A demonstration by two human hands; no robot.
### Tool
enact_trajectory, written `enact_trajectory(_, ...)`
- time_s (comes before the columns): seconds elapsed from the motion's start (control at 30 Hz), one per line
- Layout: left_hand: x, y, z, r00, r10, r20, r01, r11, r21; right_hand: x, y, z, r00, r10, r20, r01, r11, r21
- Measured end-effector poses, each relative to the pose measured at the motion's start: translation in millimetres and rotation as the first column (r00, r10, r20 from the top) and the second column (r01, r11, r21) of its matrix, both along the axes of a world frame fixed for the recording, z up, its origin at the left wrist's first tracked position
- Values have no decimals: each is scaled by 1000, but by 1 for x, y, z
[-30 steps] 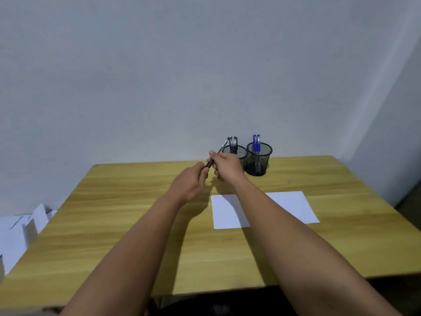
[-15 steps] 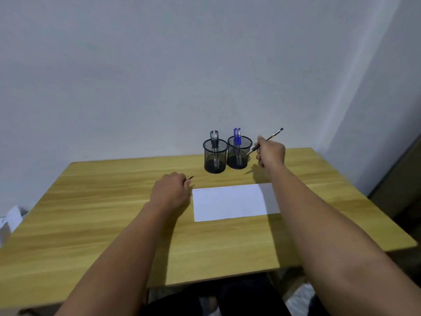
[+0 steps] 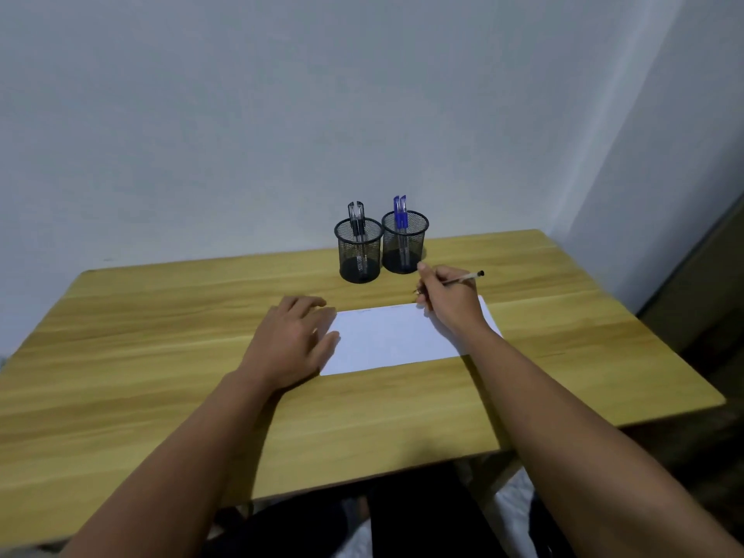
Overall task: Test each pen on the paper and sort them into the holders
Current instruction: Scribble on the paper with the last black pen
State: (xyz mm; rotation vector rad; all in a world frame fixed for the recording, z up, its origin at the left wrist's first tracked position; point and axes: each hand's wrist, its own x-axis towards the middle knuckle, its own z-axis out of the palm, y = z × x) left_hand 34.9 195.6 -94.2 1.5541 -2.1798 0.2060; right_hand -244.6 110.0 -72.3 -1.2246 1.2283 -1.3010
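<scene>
- Looking down through the head view, the only one on offer: the sheet of paper [image 3: 396, 336] is lying flat on the wooden table [image 3: 161, 356], and everything here is being placed from that sheet.
- Pressing down at the paper's left edge, the left hand [image 3: 292, 342] is lying flat and open, fingers spread, holding nothing; its thumb is just reaching onto the sheet.
- Hovering at the paper's far right corner, the right hand [image 3: 447, 300] is closed round a pen [image 3: 463, 279] in a writing grip, the barrel's back end pointing right and away.
- The tip is sitting near the sheet's far edge; whether it is touching the paper or the wood, I cannot tell.
- Standing beyond the paper's far edge, two mesh holders are touching side by side: the left holder [image 3: 359, 251] is carrying dark pens, the right holder [image 3: 404, 243] blue ones.
- Judging the step as the test stroke: doing it well is meaning bringing the tip fully onto the paper, keeping the left palm pinning the sheet, and drawing one short light line to read the ink colour.
</scene>
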Motion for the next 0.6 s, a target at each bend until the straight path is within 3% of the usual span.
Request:
enact_trajectory(0.27,-6,8,-15,995,83,-49,-77,991,111,-7,-4,-17,996,82,-34,-81,996,31)
enact_trajectory(0.6,-6,10,-16,989,116,-97,-104,987,122,-9,-8,-26,991,104,-81,-102,994,25)
